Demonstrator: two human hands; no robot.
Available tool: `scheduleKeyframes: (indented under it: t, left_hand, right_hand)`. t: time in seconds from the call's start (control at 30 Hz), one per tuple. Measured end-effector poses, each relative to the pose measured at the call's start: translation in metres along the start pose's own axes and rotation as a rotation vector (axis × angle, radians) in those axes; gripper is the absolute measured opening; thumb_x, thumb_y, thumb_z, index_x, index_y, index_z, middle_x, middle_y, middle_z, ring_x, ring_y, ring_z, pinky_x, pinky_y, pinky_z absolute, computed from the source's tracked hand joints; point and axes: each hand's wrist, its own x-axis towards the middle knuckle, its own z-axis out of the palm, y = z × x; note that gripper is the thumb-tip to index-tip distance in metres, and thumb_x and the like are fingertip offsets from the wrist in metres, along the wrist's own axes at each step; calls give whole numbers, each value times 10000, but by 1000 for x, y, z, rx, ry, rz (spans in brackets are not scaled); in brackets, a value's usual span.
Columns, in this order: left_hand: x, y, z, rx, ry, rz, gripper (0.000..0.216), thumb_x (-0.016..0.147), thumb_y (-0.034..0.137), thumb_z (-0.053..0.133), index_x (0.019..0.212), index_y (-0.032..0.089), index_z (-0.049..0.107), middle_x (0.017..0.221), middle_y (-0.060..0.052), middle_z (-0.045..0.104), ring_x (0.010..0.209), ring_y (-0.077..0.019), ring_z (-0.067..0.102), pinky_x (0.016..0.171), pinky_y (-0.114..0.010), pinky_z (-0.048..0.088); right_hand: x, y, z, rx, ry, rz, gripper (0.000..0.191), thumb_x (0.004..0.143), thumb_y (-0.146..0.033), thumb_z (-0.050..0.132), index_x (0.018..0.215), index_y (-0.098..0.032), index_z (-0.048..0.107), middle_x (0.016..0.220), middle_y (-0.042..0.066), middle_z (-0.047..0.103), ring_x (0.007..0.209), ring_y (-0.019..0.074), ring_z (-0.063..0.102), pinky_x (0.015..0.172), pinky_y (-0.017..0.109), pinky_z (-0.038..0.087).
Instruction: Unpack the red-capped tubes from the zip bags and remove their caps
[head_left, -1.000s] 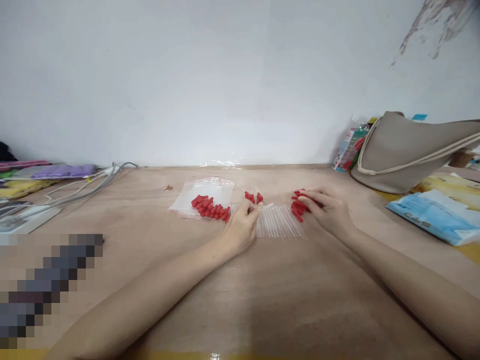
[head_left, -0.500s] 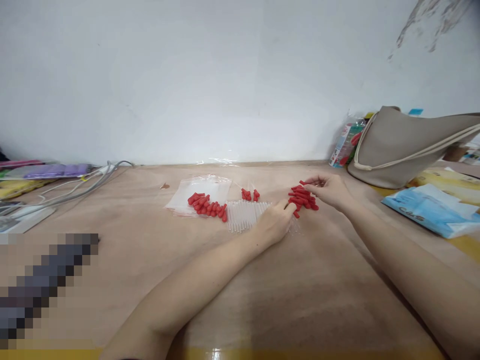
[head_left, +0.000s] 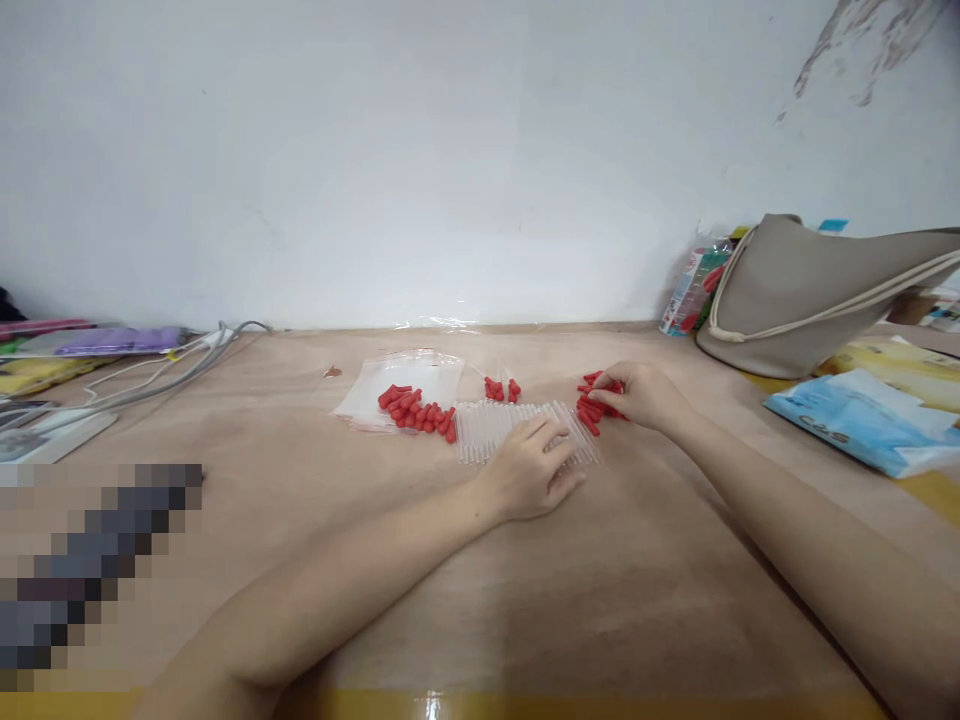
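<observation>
My left hand (head_left: pixel 534 468) lies over a row of thin clear tubes (head_left: pixel 480 428), with its fingers spread and nothing seen in them. To its right, my right hand (head_left: pixel 634 392) reaches into a small pile of red rubber bulbs (head_left: pixel 589 418). Its thumb and fingers pinch a red bulb there, partly hidden by the hand. More red bulbs (head_left: pixel 416 410) form a curved cluster at the left end of the tubes. Behind the row, two short tubes end in red bulbs (head_left: pixel 493 388).
Clear plastic bags (head_left: pixel 367 385) lie under the left cluster. A grey-beige bag (head_left: pixel 795 290) and a blue tissue pack (head_left: pixel 840 425) stand to the right. Grey cables (head_left: pixel 187 375) and purple packs (head_left: pixel 120 342) are at the left. A white wall (head_left: pixel 450 180) rises behind.
My left hand has drawn back left from the right-hand pile and opened over the tubes, uncovering their right end. My right hand has shifted slightly left and down into the red bulbs.
</observation>
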Motion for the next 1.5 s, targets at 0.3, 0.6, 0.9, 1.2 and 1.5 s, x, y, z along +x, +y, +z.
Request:
scheduleKeyframes:
  t: [0.3,0.6,0.9,1.2,1.5]
  left_hand:
    - [-68,-12,-56,-32,35,-105,169,816,189,499,962,178,583,927,-75,584,873,-172,528,784,-335,447]
    - [-69,-13,-57,-77,-5,-126,122,813,161,498,855,168,613,932,-77,563,876,-170,505,795,-336,432]
    - [-70,-14,-58,-54,-58,-116,126,823,179,486,850,167,608,941,-82,565,895,-176,510,796,-338,440]
    - [-68,-13,-58,-59,-41,-109,142,829,184,472,853,167,611,929,-83,571,887,-174,517,791,-337,443]
    - [-68,-13,-58,-38,-52,-126,150,833,191,468,871,173,613,932,-80,572,881,-171,520,783,-332,449]
  right_hand:
    - [5,-5,-6,-73,220,29,232,783,-322,497,738,-189,681,739,42,652,655,152,570,602,260,407]
    - [41,-69,32,-155,-71,217,323,790,-402,453,665,-196,668,720,60,666,714,184,593,633,278,394]
    - [69,-96,60,-174,-191,387,298,676,-452,577,692,-171,675,727,125,661,806,270,604,744,385,398]
    - [69,-80,51,43,-151,433,267,688,-382,512,648,-177,679,658,53,654,620,170,593,545,253,399]
    - [61,-79,58,141,-132,414,277,698,-380,526,567,-159,630,548,41,616,521,152,554,492,245,359]
